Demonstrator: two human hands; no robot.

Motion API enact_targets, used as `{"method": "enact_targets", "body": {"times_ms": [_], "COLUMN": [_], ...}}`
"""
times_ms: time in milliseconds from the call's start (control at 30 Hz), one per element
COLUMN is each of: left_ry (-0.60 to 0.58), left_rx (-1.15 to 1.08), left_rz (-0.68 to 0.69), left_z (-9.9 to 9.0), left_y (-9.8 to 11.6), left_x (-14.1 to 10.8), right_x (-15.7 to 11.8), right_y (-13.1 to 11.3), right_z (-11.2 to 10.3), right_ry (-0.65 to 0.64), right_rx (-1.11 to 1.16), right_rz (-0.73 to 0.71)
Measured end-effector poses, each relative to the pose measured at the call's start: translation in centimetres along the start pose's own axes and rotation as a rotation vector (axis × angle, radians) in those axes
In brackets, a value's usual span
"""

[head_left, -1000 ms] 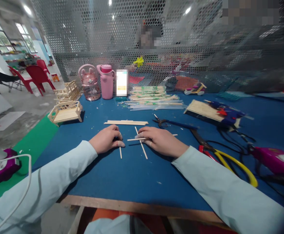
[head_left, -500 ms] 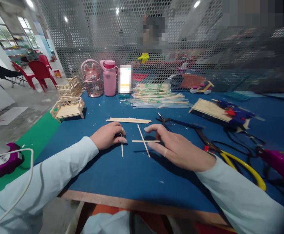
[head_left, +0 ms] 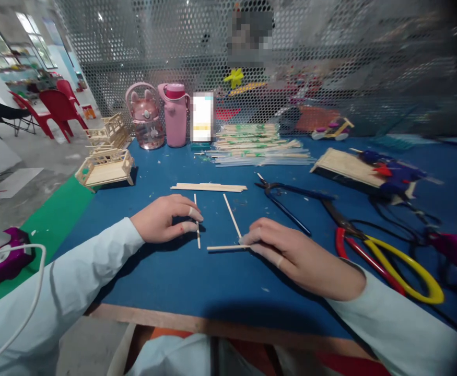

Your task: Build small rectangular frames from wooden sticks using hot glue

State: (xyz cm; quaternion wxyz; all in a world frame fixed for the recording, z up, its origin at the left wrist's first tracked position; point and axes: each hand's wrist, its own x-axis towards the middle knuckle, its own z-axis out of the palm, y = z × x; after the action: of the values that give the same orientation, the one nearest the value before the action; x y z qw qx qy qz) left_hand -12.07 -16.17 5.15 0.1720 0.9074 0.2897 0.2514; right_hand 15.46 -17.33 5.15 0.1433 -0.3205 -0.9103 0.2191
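Note:
My left hand (head_left: 165, 218) rests on the blue tabletop with thumb and forefinger slightly apart over a thin wooden stick (head_left: 199, 240), which lies nearly upright in the picture. Between thumb and fingertips, my right hand (head_left: 286, 253) pinches one end of another wooden stick (head_left: 224, 248). That one lies crosswise, close to the near end of a slanted wooden stick (head_left: 232, 215). Whether those two touch is hidden by the fingertips. Behind the hands lies a small row of longer wooden sticks (head_left: 209, 187). Finger coverings show on both hands.
Blue-handled pliers (head_left: 286, 206) and red-and-yellow cutters (head_left: 369, 237) lie on the right. A glue gun (head_left: 393, 169) rests on a small wooden piece. Bagged sticks (head_left: 255, 149), a pink bottle (head_left: 176, 117) and a lit screen (head_left: 202, 117) stand before the mesh. Miniature wooden furniture (head_left: 106, 169) sits left.
My right hand has come nearer with its stick, which went from crossing the slanted stick's middle to its near end. My left hand has slid slightly nearer, uncovering the upright stick's far end.

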Motion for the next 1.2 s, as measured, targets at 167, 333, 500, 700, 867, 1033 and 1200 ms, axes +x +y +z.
{"method": "enact_targets", "body": {"times_ms": [167,333,500,700,867,1033,1200], "left_ry": [-0.132,-0.192,-0.222,-0.247,-0.238,-0.237,-0.238], "left_rx": [-0.041,-0.034,0.006,0.013,0.035,0.029,0.054], "left_rz": [0.038,0.062,0.06,0.037,0.007,-0.006,0.001], "left_z": [0.3,1.2,1.7,1.6,1.7,1.6,1.7], "left_y": [0.4,0.5,0.3,0.6,1.0,1.1,1.0], "left_x": [0.3,0.5,0.5,0.5,0.5,0.4,0.3], "right_x": [-0.2,-0.2,-0.3,0.0,0.0,-0.3,-0.1], "right_y": [0.1,-0.3,-0.6,-0.6,-0.3,0.5,0.7], "right_z": [1.0,1.7,2.0,2.1,1.6,0.5,0.4], "right_ry": [0.121,0.182,0.161,0.151,0.142,0.1,0.083], "right_rx": [-0.061,-0.105,-0.111,-0.095,-0.059,-0.067,-0.034], "right_rz": [-0.025,-0.066,-0.063,-0.033,0.0,0.033,0.012]}}
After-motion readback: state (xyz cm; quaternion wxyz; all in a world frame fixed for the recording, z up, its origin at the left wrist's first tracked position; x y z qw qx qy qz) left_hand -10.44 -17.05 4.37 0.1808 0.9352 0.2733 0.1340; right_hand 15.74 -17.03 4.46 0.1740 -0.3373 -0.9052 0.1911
